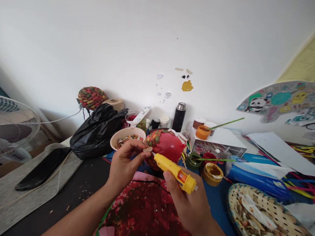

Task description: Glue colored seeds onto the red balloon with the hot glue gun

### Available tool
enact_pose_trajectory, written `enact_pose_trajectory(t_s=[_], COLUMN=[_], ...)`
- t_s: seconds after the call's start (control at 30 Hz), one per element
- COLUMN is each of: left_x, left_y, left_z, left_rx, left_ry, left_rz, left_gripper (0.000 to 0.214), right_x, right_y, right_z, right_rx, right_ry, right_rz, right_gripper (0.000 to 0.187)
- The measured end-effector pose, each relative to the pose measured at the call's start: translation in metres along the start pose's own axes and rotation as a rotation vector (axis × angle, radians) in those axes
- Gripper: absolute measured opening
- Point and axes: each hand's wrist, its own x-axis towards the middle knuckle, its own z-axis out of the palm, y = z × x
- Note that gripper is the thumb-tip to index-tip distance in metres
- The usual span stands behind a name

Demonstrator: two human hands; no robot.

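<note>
Cluttered craft table (81, 183) against a white wall: left hand (124, 165) pinches a pale shell (148, 149) at its fingertips, presenting it to the nozzle; right hand (190, 200) grips the yellow glue gun (176, 172), aimed at the shell, red balloon (169, 144) just beyond

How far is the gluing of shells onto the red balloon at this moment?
Done: painted shells cover the upper left part of the red balloon. In hand: the left hand pinches one pale shell, and the right hand points the yellow glue gun at it. Left: most of the balloon's red surface is bare; more shells wait in the bowl.
</note>
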Motion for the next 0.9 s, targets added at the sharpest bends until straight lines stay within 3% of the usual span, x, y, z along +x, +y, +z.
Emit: enact_pose_trajectory(t_s=[0.9], left_x=[-0.0018], left_y=[-0.0010], left_z=[-0.0015], left_rx=[-0.019], left_ry=[-0.012], left_rz=[0.022], left_gripper=[0.021], right_x=[0.0005], right_y=[0.0005], right_z=[-0.0007], right_rx=[0.007], right_ry=[0.044], right_rz=[-0.006], right_gripper=[0.048])
